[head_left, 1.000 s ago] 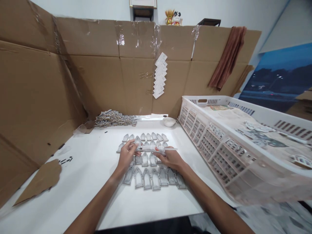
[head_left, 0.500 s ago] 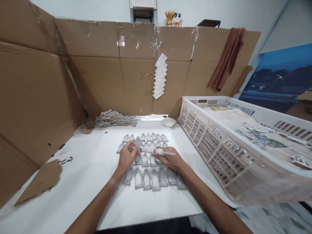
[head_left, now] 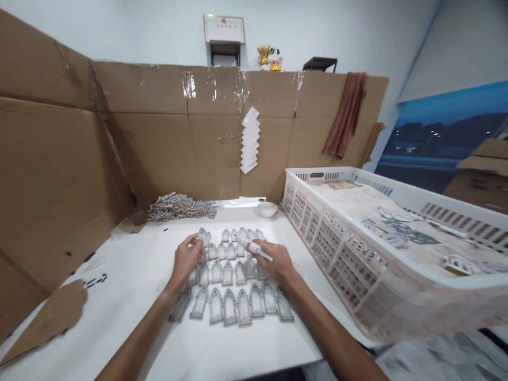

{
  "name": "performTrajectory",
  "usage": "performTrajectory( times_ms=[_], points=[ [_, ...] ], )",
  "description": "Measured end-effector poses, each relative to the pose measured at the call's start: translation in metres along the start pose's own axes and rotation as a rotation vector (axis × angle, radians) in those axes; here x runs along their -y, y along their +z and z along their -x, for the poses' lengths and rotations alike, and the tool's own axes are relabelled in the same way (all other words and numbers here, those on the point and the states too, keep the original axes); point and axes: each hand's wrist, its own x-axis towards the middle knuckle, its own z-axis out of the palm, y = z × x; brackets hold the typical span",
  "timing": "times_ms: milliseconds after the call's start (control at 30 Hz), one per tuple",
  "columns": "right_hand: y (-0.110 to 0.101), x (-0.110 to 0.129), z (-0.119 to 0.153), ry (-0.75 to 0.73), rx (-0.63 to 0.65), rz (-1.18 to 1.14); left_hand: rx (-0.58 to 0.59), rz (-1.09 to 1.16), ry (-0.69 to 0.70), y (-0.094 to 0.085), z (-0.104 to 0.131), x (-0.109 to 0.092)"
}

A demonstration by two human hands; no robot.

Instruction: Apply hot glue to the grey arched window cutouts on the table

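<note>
My left hand (head_left: 188, 259) pinches a small grey arch-shaped piece (head_left: 202, 235) by its side, near the back left of the laid-out rows. My right hand (head_left: 275, 259) is closed around a slim white tube with red marks (head_left: 254, 246). The tube's narrow tip points up and left, over the back rows and apart from the piece in my left hand. Beneath both hands, several more arch-shaped pieces (head_left: 229, 307) with pale, cloudy-looking middles lie in rows on the white table (head_left: 130, 296).
A heap of small metallic-looking parts (head_left: 178, 207) lies at the back, with a small white bowl (head_left: 267, 210) to its right. A white plastic crate (head_left: 329, 227) stands on the right. Cardboard walls (head_left: 166, 153) enclose the back and left. A cardboard scrap (head_left: 51, 317) lies at left.
My left hand has moved left with the grey piece, away from the tube's tip. The tube now slants up in my right hand. The camera's view has tilted up.
</note>
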Motion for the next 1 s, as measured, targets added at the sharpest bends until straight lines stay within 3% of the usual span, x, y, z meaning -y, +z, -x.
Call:
performTrajectory(
  times_ms=[167, 300, 533, 733, 1000],
  points=[
    [0.004, -0.006, -0.005, 0.061, -0.084, -0.044, 0.088, -0.250, 0.029, 0.011, -0.055, -0.007],
    [0.005, -0.008, -0.007, 0.097, -0.102, -0.030, 0.156, -0.384, 0.043, 0.032, -0.077, -0.014],
    [-0.001, -0.013, -0.010, 0.156, -0.100, -0.066, 0.259, -0.601, 0.091, 0.052, -0.084, -0.016],
    [-0.005, -0.011, -0.010, 0.183, -0.104, -0.109, 0.294, -0.776, 0.183, 0.038, -0.084, -0.022],
    [-0.007, -0.010, -0.010, 0.200, -0.097, -0.116, 0.278, -0.920, 0.198, 0.025, -0.081, -0.022]
  ],
)
